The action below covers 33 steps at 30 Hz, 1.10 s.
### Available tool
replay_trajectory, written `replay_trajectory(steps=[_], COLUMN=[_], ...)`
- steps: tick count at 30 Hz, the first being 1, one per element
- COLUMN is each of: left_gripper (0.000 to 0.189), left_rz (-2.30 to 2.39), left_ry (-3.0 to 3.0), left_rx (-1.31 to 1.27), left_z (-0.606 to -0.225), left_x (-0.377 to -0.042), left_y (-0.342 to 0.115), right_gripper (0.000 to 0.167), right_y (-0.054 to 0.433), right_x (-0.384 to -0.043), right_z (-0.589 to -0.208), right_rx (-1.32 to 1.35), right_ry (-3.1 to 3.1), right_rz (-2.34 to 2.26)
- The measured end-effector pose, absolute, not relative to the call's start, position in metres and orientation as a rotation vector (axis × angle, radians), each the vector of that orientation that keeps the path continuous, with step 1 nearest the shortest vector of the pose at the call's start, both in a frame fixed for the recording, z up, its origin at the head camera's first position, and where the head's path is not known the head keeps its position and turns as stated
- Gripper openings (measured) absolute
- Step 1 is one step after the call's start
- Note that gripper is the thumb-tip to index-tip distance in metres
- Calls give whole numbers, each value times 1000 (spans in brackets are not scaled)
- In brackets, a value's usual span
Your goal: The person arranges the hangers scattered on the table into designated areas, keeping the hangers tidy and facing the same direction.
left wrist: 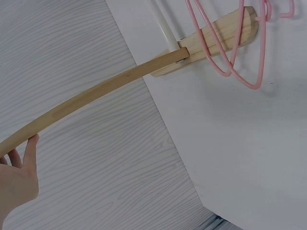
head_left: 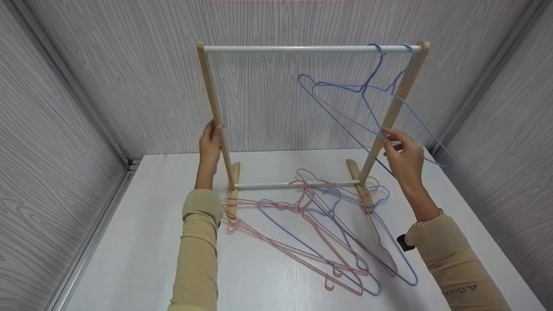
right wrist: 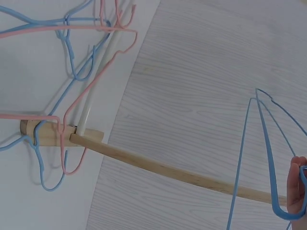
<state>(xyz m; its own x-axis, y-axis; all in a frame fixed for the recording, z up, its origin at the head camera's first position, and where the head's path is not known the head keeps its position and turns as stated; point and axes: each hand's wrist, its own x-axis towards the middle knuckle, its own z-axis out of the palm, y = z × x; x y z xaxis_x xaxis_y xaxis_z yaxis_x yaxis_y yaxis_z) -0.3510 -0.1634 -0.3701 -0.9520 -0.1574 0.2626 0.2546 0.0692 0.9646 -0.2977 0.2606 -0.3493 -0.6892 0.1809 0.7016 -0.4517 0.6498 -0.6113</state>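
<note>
A small clothes rack [head_left: 285,49] with wooden posts and white bars stands on the table. My left hand [head_left: 210,144] grips its left post [left wrist: 96,91] about midway up, the thumb in front. Two blue hangers hook over the top bar at its right end. My right hand [head_left: 405,160] pinches the nearer blue hanger [head_left: 369,84] by its right shoulder, close to the right post [head_left: 395,108]. The other blue hanger [head_left: 425,125] hangs behind, touching or nearly touching that post. In the right wrist view, my right hand [right wrist: 298,187] is partly cut off at the edge.
Pink hangers [head_left: 298,255] and blue hangers [head_left: 285,231] lie tangled in a pile on the white table [head_left: 142,259], over the rack's feet and lower bar. Grey wood-patterned walls [head_left: 129,86] enclose the back and sides.
</note>
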Motion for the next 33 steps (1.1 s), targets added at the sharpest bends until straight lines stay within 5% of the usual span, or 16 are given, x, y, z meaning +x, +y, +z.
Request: replay_trajectory(steps=[10, 22, 33], left_gripper=[53, 49, 51], left_rz=[-1899, -1972, -1859], left_ry=[-2079, -2067, -2087], left_rx=[-97, -82, -85], left_z=[-383, -359, -382], left_x=[-364, -342, -364], left_y=[-165, -160, -165], right_gripper=[24, 24, 24], right_y=[275, 281, 285], right_x=[-305, -309, -308], right_z=[-349, -348, -351], right_rx=[275, 285, 261], right_ry=[-2064, -2036, -2037], right_rz=[877, 789, 816])
